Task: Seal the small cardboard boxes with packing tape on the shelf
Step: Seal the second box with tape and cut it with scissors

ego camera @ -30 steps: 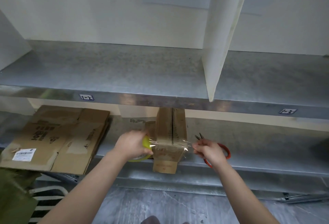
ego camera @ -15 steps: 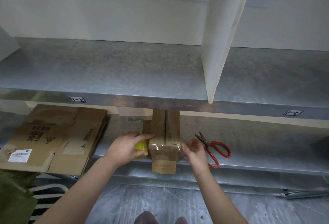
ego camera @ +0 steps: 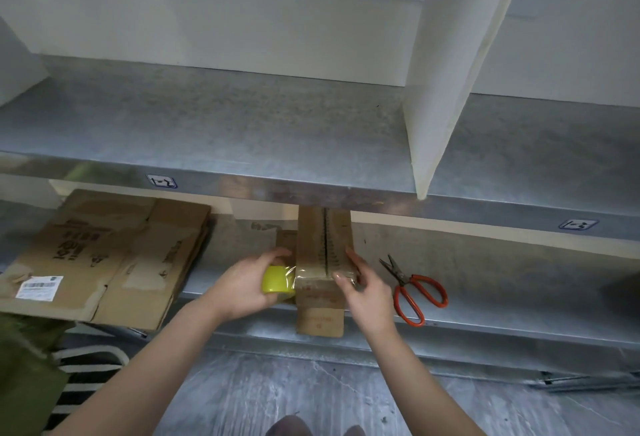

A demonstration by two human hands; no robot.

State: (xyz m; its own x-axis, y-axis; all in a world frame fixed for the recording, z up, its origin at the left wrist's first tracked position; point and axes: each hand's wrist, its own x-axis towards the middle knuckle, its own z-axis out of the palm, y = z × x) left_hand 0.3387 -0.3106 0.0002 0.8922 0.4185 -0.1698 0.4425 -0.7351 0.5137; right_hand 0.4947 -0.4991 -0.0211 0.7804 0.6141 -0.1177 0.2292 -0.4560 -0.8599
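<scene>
Spanning the frame from side to side, a bare metal upper shelf [ego camera: 242,130] carries a white divider panel [ego camera: 446,89] standing upright toward its right end. Beneath it runs the lower shelf [ego camera: 519,279], where the work is under way. A stack of flattened cardboard [ego camera: 104,255] lies at the lower shelf's left end, jutting past the front edge.

Near the middle of that front edge sits the small cardboard box [ego camera: 323,248], long side pointing away from the person, its near end hanging over the edge and its far end hidden under the upper shelf. The person's two hands flank it. The left hand [ego camera: 242,288] is just beside the box's left wall, fingers curled round a yellow-green tape roll [ego camera: 277,279]. The right hand [ego camera: 367,288] lies against the right wall with fingers straight and flat, thumb on the top face.

Red-handled scissors [ego camera: 415,292] rest on the lower shelf just to the right of that hand, apart from it. A strip of clear tape [ego camera: 325,274] runs from the roll across the box's top near its front end, crossing the centre seam.
</scene>
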